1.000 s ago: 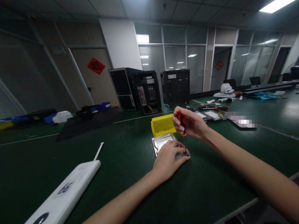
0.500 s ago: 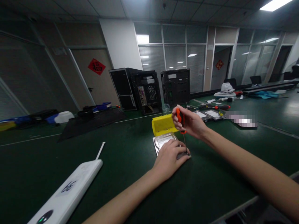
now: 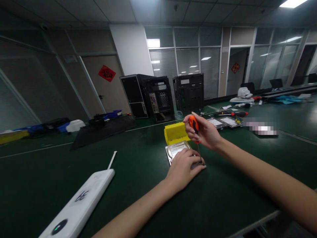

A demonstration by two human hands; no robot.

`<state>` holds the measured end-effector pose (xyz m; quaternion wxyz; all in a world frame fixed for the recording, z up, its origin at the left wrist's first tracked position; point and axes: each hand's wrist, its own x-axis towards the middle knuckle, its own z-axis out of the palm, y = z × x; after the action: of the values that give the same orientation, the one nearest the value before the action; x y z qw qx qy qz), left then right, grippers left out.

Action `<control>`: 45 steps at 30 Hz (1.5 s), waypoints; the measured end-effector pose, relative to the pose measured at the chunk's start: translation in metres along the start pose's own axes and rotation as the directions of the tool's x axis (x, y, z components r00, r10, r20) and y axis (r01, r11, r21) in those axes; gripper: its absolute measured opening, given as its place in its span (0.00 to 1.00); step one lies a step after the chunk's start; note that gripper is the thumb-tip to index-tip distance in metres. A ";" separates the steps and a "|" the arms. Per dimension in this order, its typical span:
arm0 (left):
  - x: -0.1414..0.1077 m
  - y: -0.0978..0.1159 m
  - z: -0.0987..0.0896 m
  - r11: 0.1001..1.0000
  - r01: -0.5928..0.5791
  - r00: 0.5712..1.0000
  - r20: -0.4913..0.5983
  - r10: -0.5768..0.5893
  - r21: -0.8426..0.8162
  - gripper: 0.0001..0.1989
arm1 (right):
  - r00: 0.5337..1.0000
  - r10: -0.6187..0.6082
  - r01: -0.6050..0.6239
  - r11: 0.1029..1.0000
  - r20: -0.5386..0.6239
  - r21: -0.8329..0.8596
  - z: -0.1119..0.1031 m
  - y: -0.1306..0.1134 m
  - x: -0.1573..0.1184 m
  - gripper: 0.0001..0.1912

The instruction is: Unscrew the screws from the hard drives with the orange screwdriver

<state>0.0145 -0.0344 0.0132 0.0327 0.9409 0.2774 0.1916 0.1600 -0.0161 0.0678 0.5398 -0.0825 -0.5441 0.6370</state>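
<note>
A silver hard drive (image 3: pixel 174 149) lies on the green table (image 3: pixel 138 185), partly covered by my left hand (image 3: pixel 183 165). The fingers of that hand curl over the drive's near right part and grip it. Above the drive, my right hand (image 3: pixel 206 132) is closed around the orange and black handle of a screwdriver (image 3: pixel 193 124). Its thin shaft points down, and the tip meets the drive's near right corner beside my left fingertips. Just behind the drive stands a yellow plastic bin (image 3: pixel 176 133). Whether a screw sits under the tip is too small to tell.
A white device marked with handwriting (image 3: pixel 86 195) lies at left front. Black computer cases (image 3: pixel 160 99) stand at the back. Two more hard drives (image 3: pixel 230 121) and a red-black screwdriver (image 3: pixel 239 114) lie at right, near a blurred-out item (image 3: pixel 266 129). A black mat (image 3: pixel 104 132) lies at left.
The whole view has shifted slightly, so everything appears a little further right. The screwdriver's handle leans a bit more to the left. Both hands keep their hold.
</note>
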 end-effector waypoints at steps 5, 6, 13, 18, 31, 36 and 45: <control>-0.001 -0.001 0.001 1.000 -0.018 1.000 -0.011 0.018 -0.005 0.08 | 0.994 -0.091 0.092 0.996 -0.058 0.011 0.000 0.001 0.000 0.10; 0.000 -0.001 0.001 1.000 -0.022 1.000 -0.015 0.022 -0.007 0.08 | 0.992 -0.110 0.110 0.994 -0.063 0.001 -0.001 0.001 0.000 0.09; 0.001 -0.006 0.001 0.999 -0.037 0.999 -0.026 0.037 0.016 0.09 | 0.997 -0.078 0.078 0.996 -0.009 0.036 -0.009 0.000 0.004 0.09; 0.004 -0.009 0.004 0.999 -0.023 0.999 -0.040 0.024 0.042 0.09 | 0.999 -0.038 0.038 0.998 0.001 0.055 -0.017 0.003 0.012 0.16; 0.016 -0.023 0.010 0.998 -0.007 0.997 -0.075 0.011 0.057 0.09 | 0.991 -0.106 0.097 0.990 -0.083 -0.107 -0.020 -0.001 0.026 0.11; 0.017 -0.022 0.008 0.998 -0.004 0.998 -0.065 0.008 0.060 0.10 | 0.998 0.038 -0.037 0.999 0.046 -0.034 -0.020 0.000 0.035 0.14; 0.021 -0.025 0.007 0.995 0.005 0.999 -0.051 0.000 0.097 0.11 | 1.000 0.001 0.000 1.000 0.013 -0.008 -0.029 -0.002 0.036 0.15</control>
<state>0.0204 -0.0020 0.0095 -0.0198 0.9358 0.2883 0.2020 0.1666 0.0295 0.0751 0.5357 -0.0807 -0.5503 0.6353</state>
